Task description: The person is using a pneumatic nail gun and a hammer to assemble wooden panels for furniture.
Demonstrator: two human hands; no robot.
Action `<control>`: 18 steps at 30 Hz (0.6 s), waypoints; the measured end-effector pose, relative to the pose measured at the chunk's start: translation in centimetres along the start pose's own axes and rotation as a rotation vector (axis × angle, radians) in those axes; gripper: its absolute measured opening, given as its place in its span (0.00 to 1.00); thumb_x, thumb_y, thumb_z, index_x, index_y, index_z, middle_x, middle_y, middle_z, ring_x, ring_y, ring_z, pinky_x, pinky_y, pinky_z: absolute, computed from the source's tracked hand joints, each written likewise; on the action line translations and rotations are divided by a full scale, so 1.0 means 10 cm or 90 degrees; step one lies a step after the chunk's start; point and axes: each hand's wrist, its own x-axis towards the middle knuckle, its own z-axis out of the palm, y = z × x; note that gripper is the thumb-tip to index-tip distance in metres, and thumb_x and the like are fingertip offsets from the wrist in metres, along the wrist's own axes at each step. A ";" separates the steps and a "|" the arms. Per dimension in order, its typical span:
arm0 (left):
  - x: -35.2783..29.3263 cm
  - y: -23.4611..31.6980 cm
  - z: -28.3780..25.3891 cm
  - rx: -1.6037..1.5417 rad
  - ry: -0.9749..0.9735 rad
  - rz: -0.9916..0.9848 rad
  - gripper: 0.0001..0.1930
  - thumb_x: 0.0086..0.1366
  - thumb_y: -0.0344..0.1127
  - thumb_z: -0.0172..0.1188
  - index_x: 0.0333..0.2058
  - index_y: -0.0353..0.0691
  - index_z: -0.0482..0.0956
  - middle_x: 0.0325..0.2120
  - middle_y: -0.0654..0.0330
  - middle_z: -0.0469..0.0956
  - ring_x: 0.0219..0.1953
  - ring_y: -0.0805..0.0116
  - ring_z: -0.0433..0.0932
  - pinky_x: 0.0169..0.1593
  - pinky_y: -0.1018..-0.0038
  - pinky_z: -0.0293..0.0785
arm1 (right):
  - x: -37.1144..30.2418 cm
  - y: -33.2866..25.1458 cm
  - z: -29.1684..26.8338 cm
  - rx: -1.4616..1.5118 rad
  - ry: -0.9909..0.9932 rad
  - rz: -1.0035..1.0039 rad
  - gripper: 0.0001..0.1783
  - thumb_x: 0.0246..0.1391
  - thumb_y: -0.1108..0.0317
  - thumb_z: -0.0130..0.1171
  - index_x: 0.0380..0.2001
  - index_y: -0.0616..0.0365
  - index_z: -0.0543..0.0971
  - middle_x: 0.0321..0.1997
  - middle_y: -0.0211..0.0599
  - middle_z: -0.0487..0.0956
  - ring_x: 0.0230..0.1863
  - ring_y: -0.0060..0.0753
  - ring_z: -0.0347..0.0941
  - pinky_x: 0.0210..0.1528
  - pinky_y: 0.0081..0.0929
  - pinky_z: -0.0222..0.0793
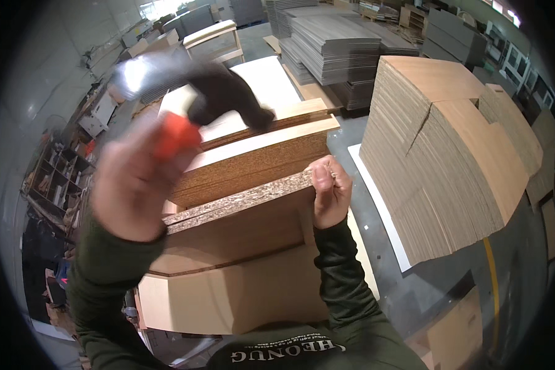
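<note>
My left hand (132,179), smeared by motion, is closed round the orange handle of a hammer (225,92). Its dark head is raised above the boards, also blurred. With my right hand (332,191) I grip the right end of an upright chipboard panel (253,200), the thumb on its speckled top edge. That panel has a brown face towards me and stands on a pale wood panel (234,296) near my body. Just beyond it are more chipboard boards (259,163) with light top surfaces, partly hidden by my left hand and the hammer.
To the right, a tall stack of brown sheets (438,154) rests on a white sheet over the grey floor. Farther back stand stacked grey panels (333,49). A shelf unit (58,185) with small compartments is at the left. A loose wood panel (453,327) lies low at the right.
</note>
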 end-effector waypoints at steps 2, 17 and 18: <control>0.07 -0.07 0.06 -0.036 0.055 0.012 0.09 0.58 0.29 0.50 0.38 0.34 0.68 0.25 0.54 0.77 0.24 0.67 0.76 0.22 0.64 0.66 | 0.02 0.06 -0.09 -0.014 0.009 0.004 0.15 0.55 0.62 0.48 0.20 0.60 0.66 0.15 0.23 0.63 0.18 0.10 0.55 0.19 0.12 0.51; -0.04 -0.22 0.30 0.405 -0.288 0.019 0.07 0.56 0.31 0.52 0.30 0.35 0.66 0.15 0.51 0.67 0.18 0.56 0.71 0.22 0.65 0.64 | 0.05 0.01 -0.03 -0.010 0.011 0.063 0.12 0.54 0.66 0.47 0.19 0.60 0.66 0.14 0.22 0.64 0.17 0.09 0.55 0.18 0.12 0.52; -0.06 -0.23 0.42 0.267 -0.214 0.002 0.08 0.54 0.31 0.55 0.27 0.35 0.65 0.15 0.49 0.66 0.19 0.48 0.68 0.22 0.65 0.64 | 0.05 0.01 -0.03 -0.006 0.008 0.064 0.12 0.54 0.66 0.47 0.19 0.60 0.66 0.14 0.22 0.64 0.17 0.09 0.55 0.18 0.12 0.52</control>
